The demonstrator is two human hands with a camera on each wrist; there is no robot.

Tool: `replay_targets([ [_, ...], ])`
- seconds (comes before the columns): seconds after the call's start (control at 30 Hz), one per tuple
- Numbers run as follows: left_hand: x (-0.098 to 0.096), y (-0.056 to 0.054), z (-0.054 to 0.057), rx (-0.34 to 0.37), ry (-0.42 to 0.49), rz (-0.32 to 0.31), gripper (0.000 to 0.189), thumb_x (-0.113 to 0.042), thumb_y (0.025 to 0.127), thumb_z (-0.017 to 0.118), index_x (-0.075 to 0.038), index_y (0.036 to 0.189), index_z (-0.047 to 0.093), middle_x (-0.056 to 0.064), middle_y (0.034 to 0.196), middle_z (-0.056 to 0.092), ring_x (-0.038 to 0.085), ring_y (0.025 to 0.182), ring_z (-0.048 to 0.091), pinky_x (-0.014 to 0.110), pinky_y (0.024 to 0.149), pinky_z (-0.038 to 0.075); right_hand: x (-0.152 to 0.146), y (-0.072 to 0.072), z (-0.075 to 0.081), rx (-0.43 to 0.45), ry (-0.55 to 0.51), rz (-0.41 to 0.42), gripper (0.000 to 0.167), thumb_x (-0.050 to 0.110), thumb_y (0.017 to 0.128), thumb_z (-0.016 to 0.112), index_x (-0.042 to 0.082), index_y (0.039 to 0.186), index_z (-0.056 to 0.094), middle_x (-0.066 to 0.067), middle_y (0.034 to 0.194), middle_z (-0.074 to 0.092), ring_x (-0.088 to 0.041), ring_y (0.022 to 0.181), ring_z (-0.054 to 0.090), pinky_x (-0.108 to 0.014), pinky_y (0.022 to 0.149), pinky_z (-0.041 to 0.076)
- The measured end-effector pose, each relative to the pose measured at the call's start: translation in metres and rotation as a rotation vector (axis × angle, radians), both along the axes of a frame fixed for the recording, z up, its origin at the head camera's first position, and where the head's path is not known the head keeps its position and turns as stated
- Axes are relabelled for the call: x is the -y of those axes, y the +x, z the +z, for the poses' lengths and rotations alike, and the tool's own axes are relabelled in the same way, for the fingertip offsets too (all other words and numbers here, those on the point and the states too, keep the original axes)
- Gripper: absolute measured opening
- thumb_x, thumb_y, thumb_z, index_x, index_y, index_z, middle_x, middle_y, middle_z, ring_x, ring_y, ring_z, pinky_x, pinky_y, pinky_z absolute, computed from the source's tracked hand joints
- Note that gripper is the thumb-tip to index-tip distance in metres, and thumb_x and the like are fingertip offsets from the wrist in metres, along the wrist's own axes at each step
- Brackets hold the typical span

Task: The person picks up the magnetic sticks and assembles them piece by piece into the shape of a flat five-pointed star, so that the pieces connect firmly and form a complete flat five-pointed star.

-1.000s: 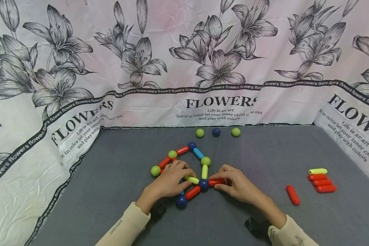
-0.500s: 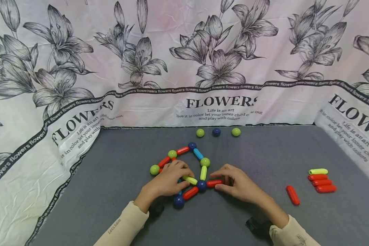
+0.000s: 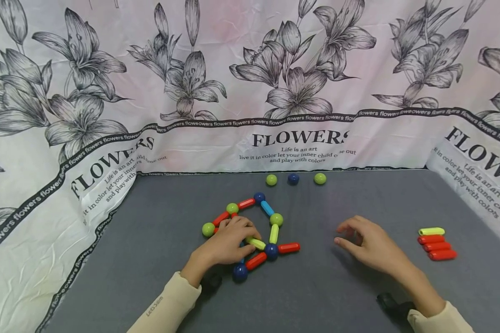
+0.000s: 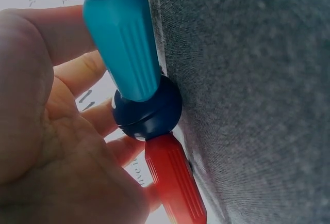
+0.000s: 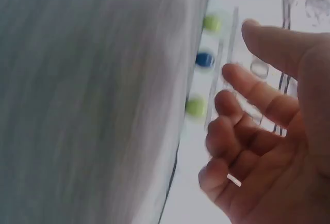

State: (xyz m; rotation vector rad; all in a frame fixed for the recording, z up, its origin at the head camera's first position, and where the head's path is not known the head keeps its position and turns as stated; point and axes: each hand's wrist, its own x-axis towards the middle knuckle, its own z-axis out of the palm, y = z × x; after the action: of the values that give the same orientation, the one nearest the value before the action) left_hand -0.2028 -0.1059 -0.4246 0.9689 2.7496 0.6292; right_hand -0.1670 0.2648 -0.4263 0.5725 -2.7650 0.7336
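Observation:
A toy frame of magnetic sticks and balls lies on the grey table, its yellow stick [image 3: 274,234] joining a green ball [image 3: 277,219] to a navy ball [image 3: 271,251]. From that navy ball a red stick [image 3: 289,248] points right with its outer end free. My left hand [image 3: 224,243] grips the frame's left part, fingers curled over it and covering some sticks. The left wrist view has a light-blue stick [image 4: 124,43], a navy ball [image 4: 148,109] and a red stick [image 4: 175,177] against the fingers. Right of the frame, my right hand [image 3: 372,243] holds nothing, fingers loosely bent.
Several loose sticks, a yellow one [image 3: 431,231] and red ones [image 3: 442,255], lie at the right. Along the back edge sit two green balls [image 3: 271,180] and a navy ball [image 3: 293,179]. A flowered cloth [image 3: 208,148] hangs behind the table [image 3: 171,194].
My right hand has let go of the red stick and moved right, now covering where a loose red stick lay. The frame has shifted slightly left with my left hand on it.

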Motion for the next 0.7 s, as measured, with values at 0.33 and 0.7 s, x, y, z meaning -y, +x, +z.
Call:
replay_targets([
  [0.33, -0.003, 0.0, 0.0, 0.005, -0.018, 0.007, 0.024, -0.028, 0.097, 0.068, -0.026, 0.121, 0.072, -0.005, 0.121, 0.062, 0.021, 0.129, 0.045, 0.059, 0.108, 0.026, -0.078, 0.03, 0.003, 0.227, 0.173, -0.25, 0.051, 0.056, 0.082, 0.08, 0.011, 0.1, 0.063, 0.0, 0.086, 0.059, -0.007, 0.071, 0.049, -0.029, 0.062, 0.042],
  [0.7, -0.003, 0.001, -0.001, -0.003, -0.013, 0.009, 0.018, -0.026, 0.097, 0.068, -0.027, 0.114, 0.073, -0.004, 0.122, 0.062, 0.021, 0.127, 0.046, 0.06, 0.108, 0.027, -0.088, 0.034, -0.013, 0.177, 0.049, -0.07, 0.023, 0.025, 0.083, 0.085, 0.02, 0.091, 0.064, 0.014, 0.067, 0.049, 0.003, 0.054, 0.038, -0.021, 0.051, 0.032],
])
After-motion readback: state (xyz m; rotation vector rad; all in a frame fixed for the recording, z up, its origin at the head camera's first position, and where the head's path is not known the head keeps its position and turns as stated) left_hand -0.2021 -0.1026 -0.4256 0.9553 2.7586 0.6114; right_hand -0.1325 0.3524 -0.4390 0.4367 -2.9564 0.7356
